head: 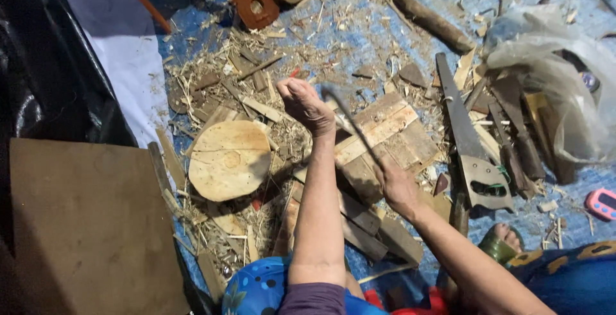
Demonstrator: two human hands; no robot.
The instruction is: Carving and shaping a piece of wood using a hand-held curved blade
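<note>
My left hand (305, 104) is closed in a fist over a stack of wooden planks (385, 132), gripping a thin pale strip of wood that is mostly hidden under the fingers. My right hand (396, 185) grips the handle of a long dark blade (350, 119). The blade is motion-blurred and slants up and left toward my left hand. Both forearms reach forward from my lap over the planks. A round pale wood block (230, 159) lies just left of my left arm among chips and shavings.
A handsaw (470, 145) lies right of the planks, beside dark wood pieces and a clear plastic bag (555, 65). A pink device (602, 203) sits far right. A brown board (83, 225) fills the lower left. A thick stick (433, 21) lies on the blue tarp (359, 26). My foot (507, 238) rests near the saw.
</note>
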